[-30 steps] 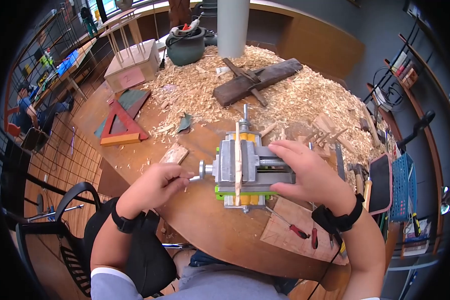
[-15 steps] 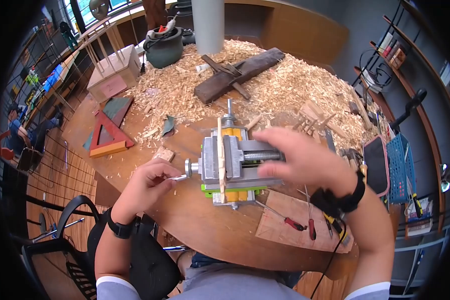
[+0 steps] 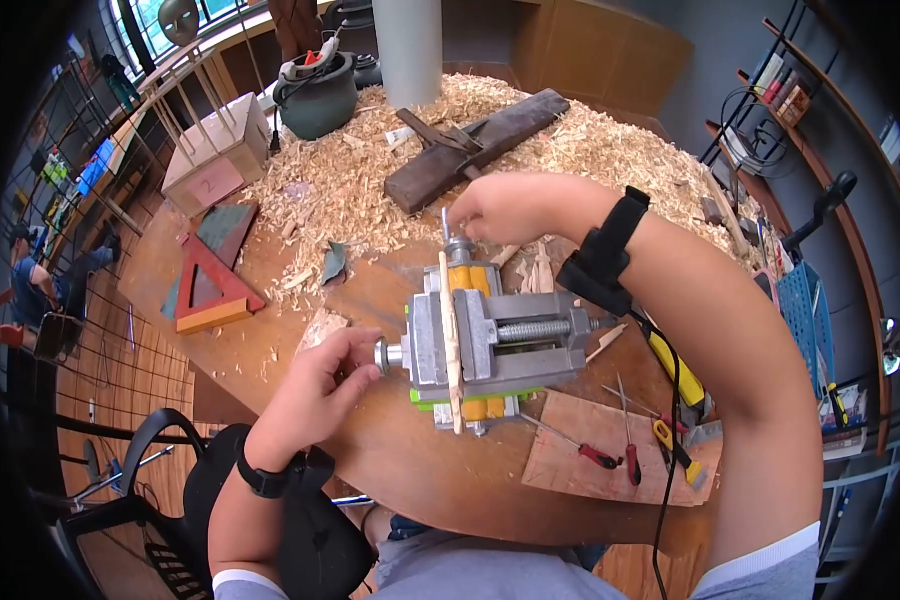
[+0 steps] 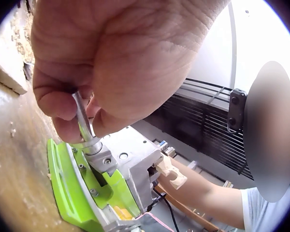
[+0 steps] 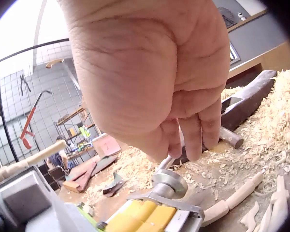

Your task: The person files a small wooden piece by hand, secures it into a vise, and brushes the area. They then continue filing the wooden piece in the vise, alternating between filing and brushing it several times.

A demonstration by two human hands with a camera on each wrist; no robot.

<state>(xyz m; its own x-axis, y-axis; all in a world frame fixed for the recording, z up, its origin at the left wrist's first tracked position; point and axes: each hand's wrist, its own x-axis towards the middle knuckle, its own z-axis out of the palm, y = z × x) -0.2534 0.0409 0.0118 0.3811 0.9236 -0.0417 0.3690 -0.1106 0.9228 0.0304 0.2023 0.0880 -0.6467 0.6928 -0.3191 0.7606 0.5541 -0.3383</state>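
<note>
A grey cross-slide vise (image 3: 426,340) with green and yellow parts stands on the wooden table. A narrow carved wood strip (image 3: 452,345) is clamped upright on edge between its jaws. At the vise's left side, my left hand (image 3: 318,395) pinches a metal crank handle (image 4: 83,118) between thumb and fingers. My right hand (image 3: 515,205) reaches over the vise to its far end. There its fingers curl at the far crank handle (image 3: 445,222), whose upper part goes behind the fingers in the right wrist view.
Wood shavings (image 3: 610,170) and a dark wooden plane (image 3: 470,150) cover the back. A red triangle square (image 3: 215,280) lies left. Red-handled screwdrivers (image 3: 598,456) and a yellow-handled brush (image 3: 680,455) lie on a board (image 3: 560,470) at right, where a black cable hangs. A person sits far left.
My right hand has moved from above the vise's right side to the far crank handle. My left hand stays at the left crank, its grip shifted. The head view has shifted slightly.
</note>
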